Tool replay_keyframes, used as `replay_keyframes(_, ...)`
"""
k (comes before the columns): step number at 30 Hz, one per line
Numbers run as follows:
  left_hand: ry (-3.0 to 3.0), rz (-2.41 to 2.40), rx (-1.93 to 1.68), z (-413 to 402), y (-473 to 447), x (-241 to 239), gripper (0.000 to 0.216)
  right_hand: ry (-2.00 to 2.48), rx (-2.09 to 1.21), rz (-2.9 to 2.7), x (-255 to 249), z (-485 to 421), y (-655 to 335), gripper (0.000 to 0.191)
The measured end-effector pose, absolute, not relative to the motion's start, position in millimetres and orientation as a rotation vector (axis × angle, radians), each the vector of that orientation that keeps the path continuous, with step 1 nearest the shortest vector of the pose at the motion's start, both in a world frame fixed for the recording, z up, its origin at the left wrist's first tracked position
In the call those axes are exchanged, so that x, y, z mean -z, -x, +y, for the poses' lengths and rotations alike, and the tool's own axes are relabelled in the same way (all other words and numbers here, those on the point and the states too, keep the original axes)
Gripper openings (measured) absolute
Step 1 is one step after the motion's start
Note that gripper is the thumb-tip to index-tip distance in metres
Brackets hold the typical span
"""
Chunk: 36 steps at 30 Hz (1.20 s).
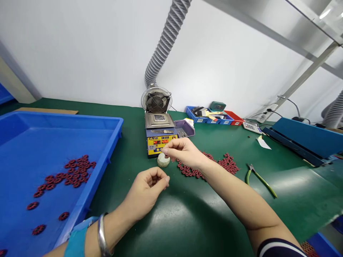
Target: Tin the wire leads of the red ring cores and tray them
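My left hand (151,189) is closed above the green mat, thumb pressed against the curled index finger; whatever it holds is hidden. Farther forward, my right hand (184,151) pinches thumb and fingertips together, and anything between them is too small to make out. Just beneath its fingertips sits a small round pale tub (163,160). Behind the tub stands a blue and yellow heating unit (160,142) marked CM 550, with red lit digits and a metal top. Small red toothed rings (191,172) lie on the mat, partly covered by my right forearm.
A large blue tray (104,157) on the left holds more red rings (77,171). Green-handled cutters (261,178) lie at right. A purple bin (187,127), blue bins (198,117) and a red bin (235,118) line the back. A duct (167,39) hangs over the unit.
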State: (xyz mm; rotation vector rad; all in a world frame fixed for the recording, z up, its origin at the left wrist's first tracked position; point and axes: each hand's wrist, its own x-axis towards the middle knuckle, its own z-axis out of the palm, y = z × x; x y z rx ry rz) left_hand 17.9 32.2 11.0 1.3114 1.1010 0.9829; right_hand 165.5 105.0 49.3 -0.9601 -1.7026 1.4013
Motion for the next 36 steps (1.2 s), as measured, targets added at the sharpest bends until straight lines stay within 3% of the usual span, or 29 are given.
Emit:
replay_keyframes(7, -1.094, 1.111, -1.259, 35.3, -13.5, -12.7, 0.016, 0.944, -1.456, -1.704, -50.3, 101.0, -165.6, 0.019)
replay_keyframes(36, -1.047, 1.015, -1.183, 32.8, -11.0, -14.8, 0.012, 0.972, -1.513, -1.830, -48.8, 89.4, -178.4, 0.020)
